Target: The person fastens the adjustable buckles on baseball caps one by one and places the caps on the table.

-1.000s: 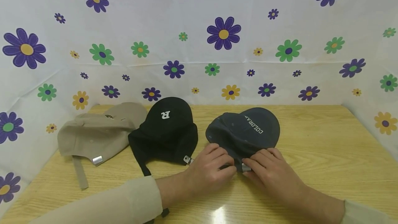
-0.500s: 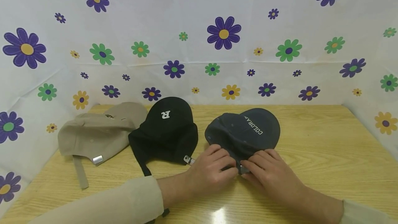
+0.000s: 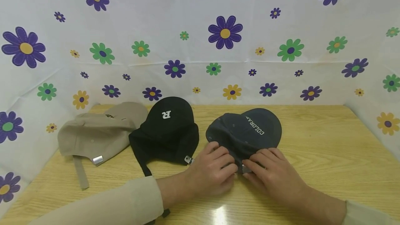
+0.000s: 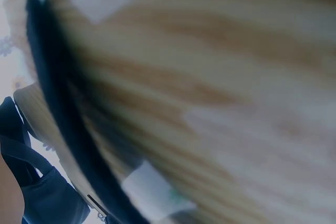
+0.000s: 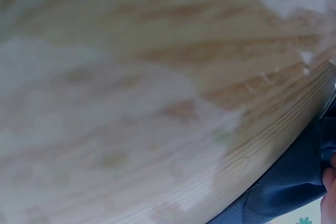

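A navy baseball cap with white lettering lies on the right of the table, its brim pointing to the far right. At the cap's near edge, my left hand has its fingers curled; the strap end it pinches is mostly hidden. Beside it, my right hand grips the back edge of the cap by the silver buckle, with thumb and fingers on either side. The right wrist view shows my fingertips against the navy fabric. In the left wrist view, a dark strap crosses close to the lens.
Left of my hands lies a black cap with a white R, its strap running under my left forearm. A beige cap with a dangling strap is farther left. Behind the wooden table hangs a flowered white cloth.
My left hand's fingers shift slightly at the cap's edge, the lower ones bending further down. The right hand moves left a little; the caps stay almost still.
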`<act>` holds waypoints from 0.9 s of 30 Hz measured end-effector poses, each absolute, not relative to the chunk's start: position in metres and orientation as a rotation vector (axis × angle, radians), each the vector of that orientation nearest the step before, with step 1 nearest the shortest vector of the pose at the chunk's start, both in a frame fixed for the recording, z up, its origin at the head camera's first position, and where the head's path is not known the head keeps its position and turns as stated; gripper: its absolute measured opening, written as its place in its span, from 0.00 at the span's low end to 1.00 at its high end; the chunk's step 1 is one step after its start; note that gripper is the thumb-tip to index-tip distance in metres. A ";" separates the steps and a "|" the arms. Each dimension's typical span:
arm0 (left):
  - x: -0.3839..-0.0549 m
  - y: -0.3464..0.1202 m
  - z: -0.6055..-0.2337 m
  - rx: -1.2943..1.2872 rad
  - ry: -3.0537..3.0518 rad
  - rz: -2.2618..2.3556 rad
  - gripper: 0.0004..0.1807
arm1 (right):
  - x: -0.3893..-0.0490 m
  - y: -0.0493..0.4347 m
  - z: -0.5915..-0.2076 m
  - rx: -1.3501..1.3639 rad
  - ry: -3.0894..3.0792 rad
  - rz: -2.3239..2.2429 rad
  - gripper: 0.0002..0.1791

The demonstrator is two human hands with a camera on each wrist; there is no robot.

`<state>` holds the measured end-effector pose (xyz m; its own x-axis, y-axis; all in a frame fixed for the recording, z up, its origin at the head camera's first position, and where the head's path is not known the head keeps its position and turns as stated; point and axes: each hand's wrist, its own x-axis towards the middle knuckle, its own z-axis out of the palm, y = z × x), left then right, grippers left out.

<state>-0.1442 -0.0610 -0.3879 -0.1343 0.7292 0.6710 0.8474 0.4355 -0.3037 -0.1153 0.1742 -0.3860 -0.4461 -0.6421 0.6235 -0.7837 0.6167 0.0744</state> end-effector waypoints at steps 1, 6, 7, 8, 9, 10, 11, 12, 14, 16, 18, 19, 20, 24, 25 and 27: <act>-0.144 -0.061 -0.387 -1.331 -1.907 -0.186 0.07 | -0.115 0.174 -0.386 1.115 -2.222 0.296 0.24; -0.144 -0.061 -0.386 -1.333 -1.907 -0.175 0.07 | -0.115 0.174 -0.385 1.113 -2.226 0.283 0.27; -0.144 -0.061 -0.386 -1.338 -1.906 -0.176 0.07 | -0.115 0.174 -0.385 1.115 -2.227 0.284 0.27; -0.144 -0.061 -0.386 -1.344 -1.906 -0.178 0.07 | -0.115 0.174 -0.385 1.116 -2.231 0.284 0.27; -0.144 -0.061 -0.386 -1.351 -1.907 -0.183 0.07 | -0.115 0.174 -0.385 1.119 -2.231 0.287 0.27; -0.144 -0.061 -0.386 -1.360 -1.909 -0.188 0.07 | -0.116 0.174 -0.385 1.121 -2.236 0.286 0.27; -0.144 -0.062 -0.386 -1.370 -1.914 -0.194 0.07 | -0.116 0.174 -0.385 1.123 -2.241 0.286 0.27; -0.144 -0.062 -0.385 -1.381 -1.916 -0.200 0.07 | -0.116 0.174 -0.385 1.123 -2.249 0.286 0.28; -0.144 -0.062 -0.385 -1.402 -1.920 -0.213 0.07 | -0.116 0.174 -0.385 1.121 -2.261 0.284 0.28; -0.144 -0.062 -0.385 -1.417 -1.920 -0.223 0.06 | -0.116 0.174 -0.385 1.119 -2.269 0.282 0.28; -0.145 -0.062 -0.386 -1.426 -1.917 -0.231 0.06 | -0.116 0.173 -0.385 1.120 -2.260 0.284 0.28; -0.145 -0.062 -0.386 -1.428 -1.917 -0.234 0.06 | -0.116 0.173 -0.386 1.123 -2.249 0.286 0.27; -0.145 -0.061 -0.386 -1.431 -1.917 -0.236 0.06 | -0.116 0.173 -0.386 1.125 -2.243 0.284 0.27; -0.145 -0.061 -0.386 -1.437 -1.920 -0.243 0.06 | -0.116 0.173 -0.385 1.130 -2.235 0.274 0.27; -0.144 -0.061 -0.386 -1.438 -1.923 -0.244 0.06 | -0.116 0.173 -0.385 1.133 -2.233 0.274 0.27; -0.144 -0.061 -0.386 -1.437 -1.928 -0.247 0.06 | -0.116 0.173 -0.385 1.138 -2.228 0.277 0.25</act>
<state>-0.1443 -0.0613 -0.3856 -0.1307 0.7615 0.6348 0.8969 0.3637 -0.2517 -0.1162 0.1730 -0.3852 -0.4411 -0.6604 0.6076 -0.7890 0.6080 0.0881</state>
